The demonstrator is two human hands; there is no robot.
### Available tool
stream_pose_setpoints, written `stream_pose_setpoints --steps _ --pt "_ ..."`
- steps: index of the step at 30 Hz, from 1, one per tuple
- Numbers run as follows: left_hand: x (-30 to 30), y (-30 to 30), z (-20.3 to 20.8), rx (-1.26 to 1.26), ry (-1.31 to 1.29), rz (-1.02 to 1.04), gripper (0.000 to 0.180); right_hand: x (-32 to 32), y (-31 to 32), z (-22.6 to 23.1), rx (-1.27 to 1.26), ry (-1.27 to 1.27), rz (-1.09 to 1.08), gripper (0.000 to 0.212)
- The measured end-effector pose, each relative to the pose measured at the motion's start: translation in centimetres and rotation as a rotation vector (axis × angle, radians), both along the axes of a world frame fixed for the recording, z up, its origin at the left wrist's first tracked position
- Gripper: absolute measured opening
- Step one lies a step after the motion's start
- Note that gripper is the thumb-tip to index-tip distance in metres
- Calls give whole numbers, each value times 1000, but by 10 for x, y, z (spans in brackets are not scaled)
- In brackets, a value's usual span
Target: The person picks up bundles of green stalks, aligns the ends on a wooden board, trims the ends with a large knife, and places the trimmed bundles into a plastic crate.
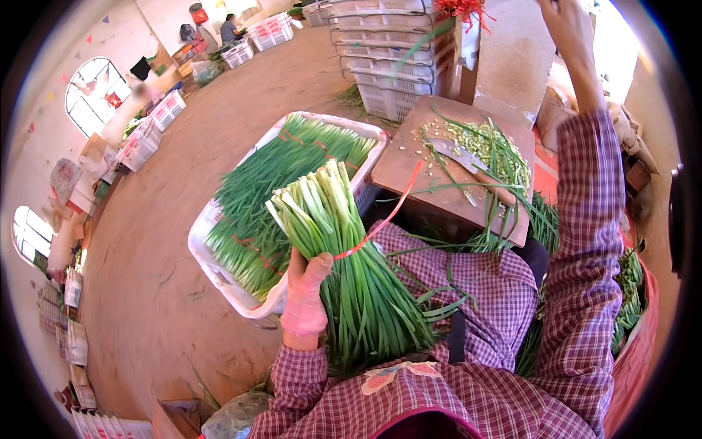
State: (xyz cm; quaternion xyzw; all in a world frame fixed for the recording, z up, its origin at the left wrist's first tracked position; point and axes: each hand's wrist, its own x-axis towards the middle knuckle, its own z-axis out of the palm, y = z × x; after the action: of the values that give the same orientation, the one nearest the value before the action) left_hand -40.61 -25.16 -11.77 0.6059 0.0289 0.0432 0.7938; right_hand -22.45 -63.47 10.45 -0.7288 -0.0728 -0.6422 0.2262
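My left hand point(306, 293), with pink tape about its wrist and thumb, is closed round a thick bunch of garlic chives point(365, 293). The pale cut ends point up and away; the green leaves hang toward my lap. A red tie point(358, 247) lies across the bunch, one end sticking out to the upper right. My right hand point(567, 25) is raised at the top edge, right of a cluster of red ties point(466, 10). Its fingers are partly cut off by the frame. Beyond my left hand stands a white crate point(201, 241) holding tied chive bunches point(267, 179).
A low wooden table point(409, 139) to the right carries a knife point(468, 170), chopped trimmings point(504, 150) and loose leaves. Stacked white crates point(387, 73) rise behind it. Loose chives on a red sheet point(640, 344) lie beyond my right arm. Another person point(232, 29) sits far off.
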Motion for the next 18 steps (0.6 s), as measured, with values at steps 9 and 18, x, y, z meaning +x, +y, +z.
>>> stream_pose_setpoints --steps 9,18 --pt "5 13 5 47 -50 -123 66 -99 161 -166 -273 805 938 67" --pt "2 7 -11 -89 -14 16 74 -144 214 -251 190 991 1507 107"
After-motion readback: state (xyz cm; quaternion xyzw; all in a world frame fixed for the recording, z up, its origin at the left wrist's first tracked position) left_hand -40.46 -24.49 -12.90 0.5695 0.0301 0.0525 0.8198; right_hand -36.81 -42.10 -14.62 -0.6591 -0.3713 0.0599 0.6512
